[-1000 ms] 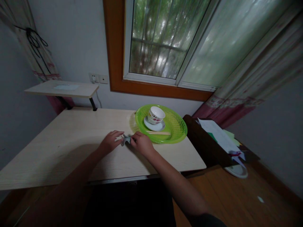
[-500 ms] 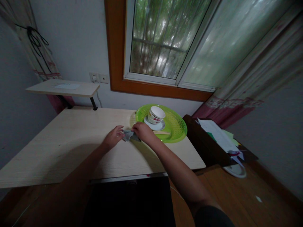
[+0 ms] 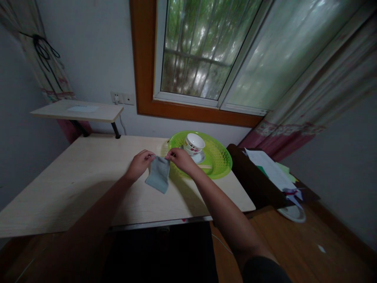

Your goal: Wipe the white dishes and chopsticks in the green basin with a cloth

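Note:
A small grey-blue cloth [image 3: 158,176] hangs open between my two hands, just above the pale wooden table [image 3: 73,177]. My left hand [image 3: 138,164] pinches its top left corner. The top right corner is pinched by my right hand [image 3: 180,160]. The cloth's lower edge droops toward the tabletop. Right behind my right hand lies a green plastic tray [image 3: 219,155] holding a white bowl [image 3: 194,143] on a saucer and a pair of chopsticks [image 3: 206,166].
A raised side shelf [image 3: 78,111] stands at the table's back left. To the right, a dark cabinet [image 3: 255,181] carries papers [image 3: 269,165]. A white dish [image 3: 293,213] lies on the wooden floor. The window and curtains are behind.
The cloth was bunched up between my hands on the table; both hands have lifted and spread it, so it now hangs unfolded.

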